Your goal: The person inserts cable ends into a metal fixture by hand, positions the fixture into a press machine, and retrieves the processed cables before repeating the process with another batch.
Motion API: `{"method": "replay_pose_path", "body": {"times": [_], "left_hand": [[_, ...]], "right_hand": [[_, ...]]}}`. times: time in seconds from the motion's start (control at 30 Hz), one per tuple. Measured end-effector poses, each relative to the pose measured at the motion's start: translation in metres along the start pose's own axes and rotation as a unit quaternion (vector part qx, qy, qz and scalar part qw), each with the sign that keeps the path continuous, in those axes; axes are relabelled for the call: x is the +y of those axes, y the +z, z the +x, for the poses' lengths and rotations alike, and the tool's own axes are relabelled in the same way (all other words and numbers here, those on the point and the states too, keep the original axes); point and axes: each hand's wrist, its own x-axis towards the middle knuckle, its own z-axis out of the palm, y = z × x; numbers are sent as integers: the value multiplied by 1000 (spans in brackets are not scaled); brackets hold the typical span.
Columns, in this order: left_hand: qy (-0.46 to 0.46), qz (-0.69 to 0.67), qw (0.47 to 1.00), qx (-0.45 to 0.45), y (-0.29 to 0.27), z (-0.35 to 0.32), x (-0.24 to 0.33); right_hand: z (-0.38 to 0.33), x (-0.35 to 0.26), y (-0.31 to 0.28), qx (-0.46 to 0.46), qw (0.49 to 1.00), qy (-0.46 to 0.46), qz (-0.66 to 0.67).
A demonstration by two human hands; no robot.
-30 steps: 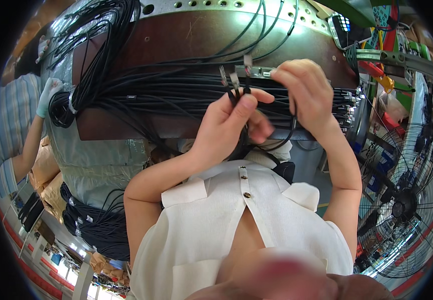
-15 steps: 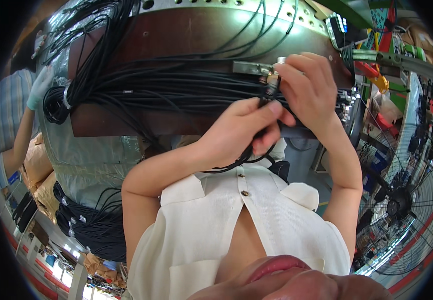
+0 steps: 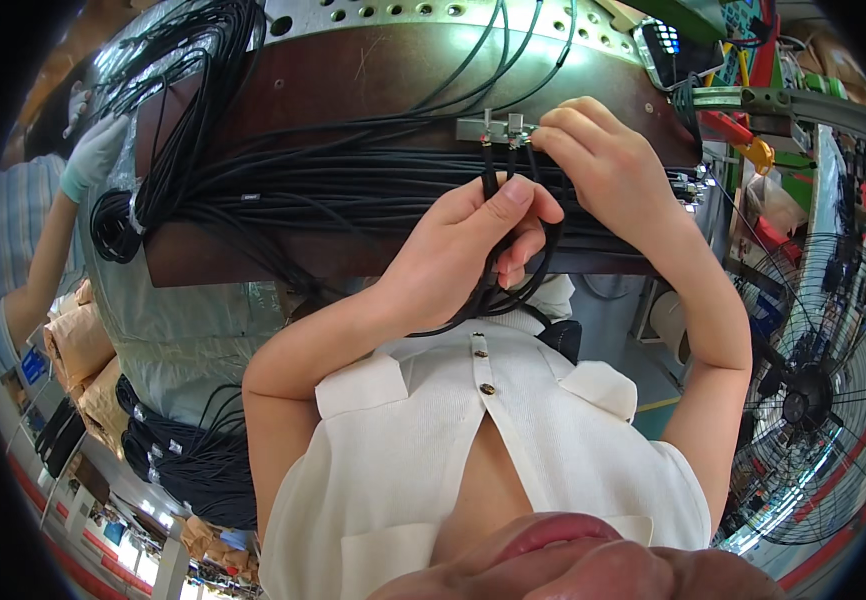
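My left hand (image 3: 488, 225) is closed round several black cables (image 3: 511, 162), their ends pointing up away from me. Small metal connectors (image 3: 515, 124) tip these cables, spread a little apart. My right hand (image 3: 608, 150) pinches the rightmost cable end between thumb and fingers; its tip is mostly hidden there. Right behind the connectors is a small grey metal bar (image 3: 468, 130) on the brown board (image 3: 353, 75). Loops of the held cables hang below my left hand, in front of my shirt.
Many long black cables (image 3: 333, 175) run across the board. A tied cable coil (image 3: 118, 225) hangs at its left end, near a co-worker's gloved hand (image 3: 96, 155). More cables (image 3: 188, 455) lie lower left. A large fan (image 3: 808, 400) stands at right.
The held cable ends have fanned apart, so their connectors now show separately. My right hand has shifted slightly left and its fingers now pinch the rightmost end. The co-worker's hand has moved slightly.
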Motion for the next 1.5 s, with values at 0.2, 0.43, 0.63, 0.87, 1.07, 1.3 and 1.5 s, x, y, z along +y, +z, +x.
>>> {"method": "replay_pose_path", "body": {"times": [0.2, 0.43, 0.63, 0.87, 1.07, 1.3, 1.5], "left_hand": [[-119, 69, 990, -43, 16, 4, 16], [133, 583, 802, 11, 15, -1, 34], [-74, 412, 908, -23, 16, 21, 34], [-148, 366, 918, -36, 16, 29, 41], [-174, 344, 922, -42, 19, 35, 45], [-227, 337, 908, -102, 45, 43, 55], [-11, 732, 659, -172, 49, 5, 67]], "right_hand": [[2, -16, -22, 120, 991, -58, -17], [-37, 14, -2, 185, 977, 92, -50], [-38, 4, 17, 159, 912, 278, 257], [-34, 8, 13, 130, 911, 278, 274], [-39, 8, 22, 146, 941, 241, 189], [-25, -11, -33, 101, 994, 44, -3], [-56, 10, -3, 170, 941, 230, 180]]}}
